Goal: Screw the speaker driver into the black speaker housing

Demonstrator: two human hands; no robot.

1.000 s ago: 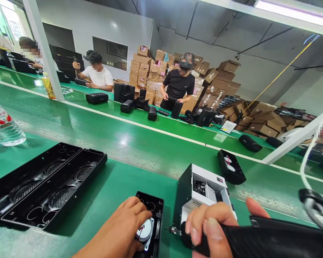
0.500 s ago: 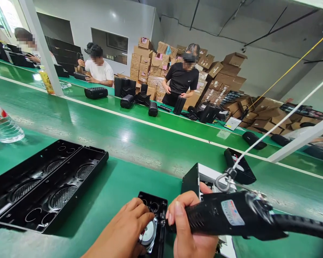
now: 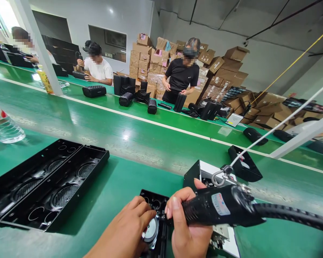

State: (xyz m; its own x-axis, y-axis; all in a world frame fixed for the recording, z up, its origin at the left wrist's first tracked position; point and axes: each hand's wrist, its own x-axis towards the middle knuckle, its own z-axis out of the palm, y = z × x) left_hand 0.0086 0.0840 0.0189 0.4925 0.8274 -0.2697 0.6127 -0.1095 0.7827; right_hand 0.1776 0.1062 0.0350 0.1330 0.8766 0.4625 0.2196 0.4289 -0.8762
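My left hand rests at the near edge of the green desk, its fingers curled down onto the small black housing, pressing the round silver speaker driver seated in it. The housing lies flat on the desk, directly in front of me, between my two hands. My right hand is clenched around the black grip of the electric screwdriver, which lies nearly horizontal with its tip pointing left toward the housing, just beside the driver; the tip itself is hidden behind my fingers. A thick black cable leaves the tool's rear to the right, and a white cord runs up and right from a metal ring on its top. Behind the tool stands a black-and-white box, partly covered by my right hand. Two long black speaker shells lie open side by side on the desk to the left, well apart from my hands. A water bottle sits at the far left. Another black housing lies on the belt to the right. Across the belt, a person in a black shirt and a person in a white shirt work before stacked cardboard boxes.
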